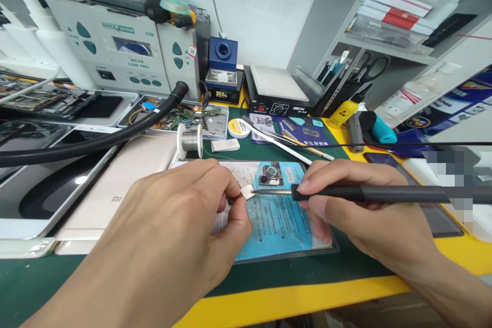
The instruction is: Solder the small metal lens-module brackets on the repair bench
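Between the thumb and fingers of my left hand [192, 215] is a small electronic part [247, 191] with a flat whitish face; my fingers hide the rest of it. My right hand [357, 205] is closed around the black handle of a soldering iron [330, 193], which points left. Its thin metal tip meets the edge of the small part, or comes very close to it. Both hands are above a blue printed mat [277, 230]. On that mat, beyond the iron, lies a camera module [270, 174] with round lenses.
Behind my left hand stands a solder wire spool [190, 142]. A thick black hose [154, 122] arches from the grey rework station [126, 56]. At the back are a soldering station [222, 93] reading 355 and a hot plate [279, 89]. Phone shells [119, 179] lie left.
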Demonstrator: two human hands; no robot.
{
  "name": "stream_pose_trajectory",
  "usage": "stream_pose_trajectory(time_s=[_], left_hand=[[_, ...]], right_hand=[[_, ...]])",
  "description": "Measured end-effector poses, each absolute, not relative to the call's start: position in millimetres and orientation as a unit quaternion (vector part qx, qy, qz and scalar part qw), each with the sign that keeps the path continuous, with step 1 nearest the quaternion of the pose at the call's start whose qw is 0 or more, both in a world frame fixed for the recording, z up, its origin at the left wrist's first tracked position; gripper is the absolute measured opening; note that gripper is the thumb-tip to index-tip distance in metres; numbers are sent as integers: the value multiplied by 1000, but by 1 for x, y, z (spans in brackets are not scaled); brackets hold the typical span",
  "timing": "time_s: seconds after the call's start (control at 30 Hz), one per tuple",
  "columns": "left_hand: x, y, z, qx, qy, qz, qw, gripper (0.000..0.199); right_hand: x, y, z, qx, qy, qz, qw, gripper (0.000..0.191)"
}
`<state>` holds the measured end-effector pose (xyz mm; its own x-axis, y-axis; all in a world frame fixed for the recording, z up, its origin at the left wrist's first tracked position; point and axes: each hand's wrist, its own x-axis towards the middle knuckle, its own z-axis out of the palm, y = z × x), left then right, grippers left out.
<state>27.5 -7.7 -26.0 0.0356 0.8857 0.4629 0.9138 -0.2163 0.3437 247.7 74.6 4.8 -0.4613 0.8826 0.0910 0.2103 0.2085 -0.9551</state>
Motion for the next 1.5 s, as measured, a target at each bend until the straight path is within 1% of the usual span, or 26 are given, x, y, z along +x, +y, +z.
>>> stream_pose_trajectory(time_s=[0.23,0.47,0.7,0.9,1.0,1.1,1.2,1.33,1.5], left_hand=[[28,-8,-28,-717,-626,-305,22,11],[28,-7,-25,-720,-624,-304,22,11],[28,-8,-28,-722,-618,-311,21,9],[28,-9,-28,-723,-616,-311,26,12],[28,-8,-27,-721,-621,-307,34,13],[28,-7,-26,-723,-622,-301,28,12],[29,-7,-24,-724,-625,-293,22,12],[29,-8,-24,-723,-624,-295,28,14],[28,-9,-25,-729,-618,-294,27,13]], right_hand=[[247,74,6,-394,-689,506,337,24],[245,70,10,-432,-653,525,334,21],[251,77,3,-380,-689,523,328,28],[250,75,7,-394,-688,519,318,30],[249,74,8,-407,-683,519,314,25],[248,74,7,-425,-658,533,321,14],[247,76,5,-413,-621,578,332,3],[244,80,2,-405,-588,617,330,11],[240,80,3,-428,-566,623,330,15]])
